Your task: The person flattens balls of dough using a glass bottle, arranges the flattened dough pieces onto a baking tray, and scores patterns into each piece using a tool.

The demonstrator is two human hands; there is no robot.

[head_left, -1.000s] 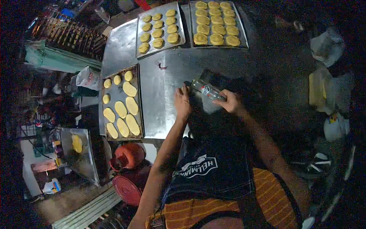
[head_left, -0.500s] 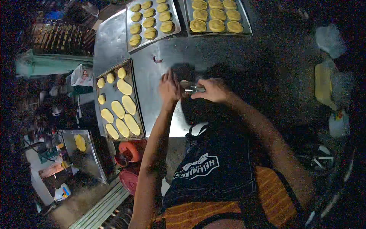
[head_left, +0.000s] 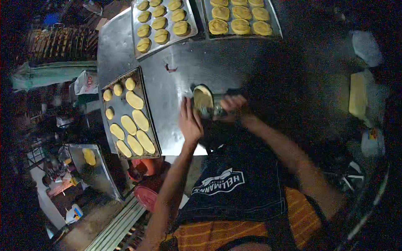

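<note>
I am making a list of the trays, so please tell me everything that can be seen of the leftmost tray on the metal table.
The tray is rectangular and shallow, metal by its look, with a stained, dark brownish rim and a greyer floor. It lies flat, slightly angled, near the left edge of the table. It holds four small round dough pieces and seven flattened ovals, pale yellow. The left hand is apart from it.

Shiny metal table [head_left: 161, 100], three trays [head_left: 121, 102], flat dough oval [head_left: 203, 99]
</note>
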